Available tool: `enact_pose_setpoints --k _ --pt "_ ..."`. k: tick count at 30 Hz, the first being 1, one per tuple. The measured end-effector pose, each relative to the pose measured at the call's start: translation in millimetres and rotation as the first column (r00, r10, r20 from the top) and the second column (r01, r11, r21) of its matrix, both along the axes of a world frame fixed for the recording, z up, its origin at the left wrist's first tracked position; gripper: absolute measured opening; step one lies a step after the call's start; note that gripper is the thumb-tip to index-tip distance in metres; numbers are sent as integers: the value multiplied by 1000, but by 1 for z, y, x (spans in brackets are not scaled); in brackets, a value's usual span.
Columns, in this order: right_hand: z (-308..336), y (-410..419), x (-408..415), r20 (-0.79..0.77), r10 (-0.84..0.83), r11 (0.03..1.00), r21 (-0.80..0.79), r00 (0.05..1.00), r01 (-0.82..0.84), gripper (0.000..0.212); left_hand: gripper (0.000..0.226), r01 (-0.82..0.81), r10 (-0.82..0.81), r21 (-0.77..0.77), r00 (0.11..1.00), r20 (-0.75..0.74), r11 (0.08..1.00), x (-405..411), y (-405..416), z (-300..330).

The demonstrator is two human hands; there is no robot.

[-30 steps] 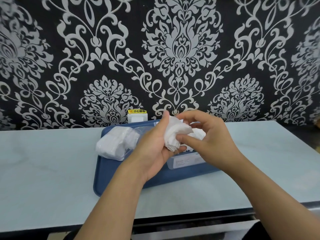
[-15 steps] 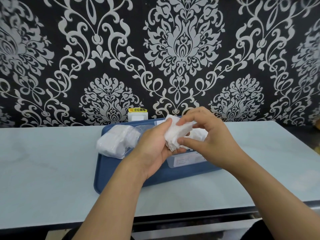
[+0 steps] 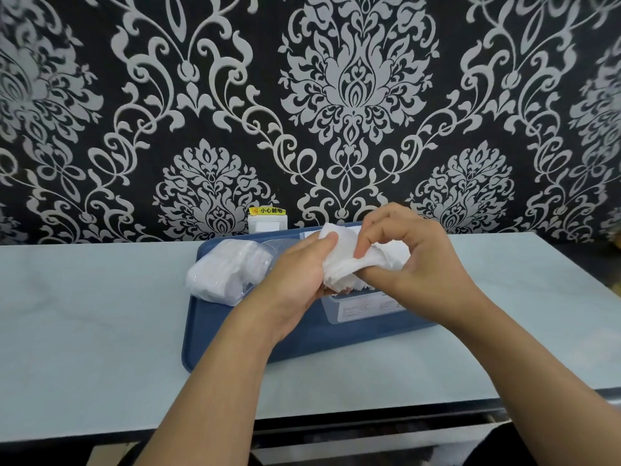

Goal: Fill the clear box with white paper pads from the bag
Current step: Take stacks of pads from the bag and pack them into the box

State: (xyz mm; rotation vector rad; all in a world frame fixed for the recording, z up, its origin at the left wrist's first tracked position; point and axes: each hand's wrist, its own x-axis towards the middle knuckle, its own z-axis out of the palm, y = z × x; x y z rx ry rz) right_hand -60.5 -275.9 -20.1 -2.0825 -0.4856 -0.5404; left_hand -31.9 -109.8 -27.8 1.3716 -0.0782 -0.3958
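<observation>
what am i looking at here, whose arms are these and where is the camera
There is no machine here. A person wears a wide-angle camera on the head, looking forward and down, so both bare arms reach in from below. The left hand and the right hand together hold a bunch of white paper pads. Below them a clear box stands on a blue tray, on a pale counter. On the tray's left lies a clear bag of more pads. Behind is black-and-silver patterned wallpaper.
</observation>
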Motion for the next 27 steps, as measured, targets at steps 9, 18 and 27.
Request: enact_pose_setpoints --k 9,18,27 --pt "0 -2 0 -22 -8 1000 17 1000 9 38 49 232 -235 -67 971 -44 970 -9 2 4" --pt "-3 -1 -1 37 -53 996 75 998 50 40 50 260 -279 -221 958 -60 940 -9 -1 6" --pt "0 -4 1 80 -32 971 238 996 12 26 43 173 -193 -238 979 -64 956 -7 -2 7"
